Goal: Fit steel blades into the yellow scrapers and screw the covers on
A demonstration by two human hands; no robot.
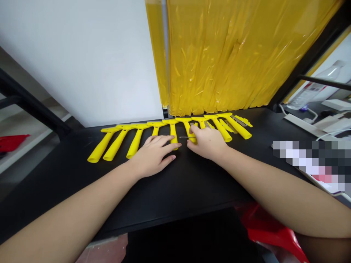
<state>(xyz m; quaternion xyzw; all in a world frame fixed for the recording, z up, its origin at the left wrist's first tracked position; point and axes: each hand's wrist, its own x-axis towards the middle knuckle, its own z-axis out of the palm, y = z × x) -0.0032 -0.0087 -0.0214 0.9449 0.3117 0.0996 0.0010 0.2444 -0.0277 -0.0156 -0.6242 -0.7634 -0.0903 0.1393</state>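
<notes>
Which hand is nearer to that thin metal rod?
The right hand: the thin metal rod juts leftward from its fingers. The left hand is open, just left of the rod's free tip.

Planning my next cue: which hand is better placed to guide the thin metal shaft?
Probably the right hand: the thin metal shaft projects from its fingers toward the left hand. The left hand's fingers are spread with no visible grip; whether they touch the yellow scraper beside them is unclear.
</notes>
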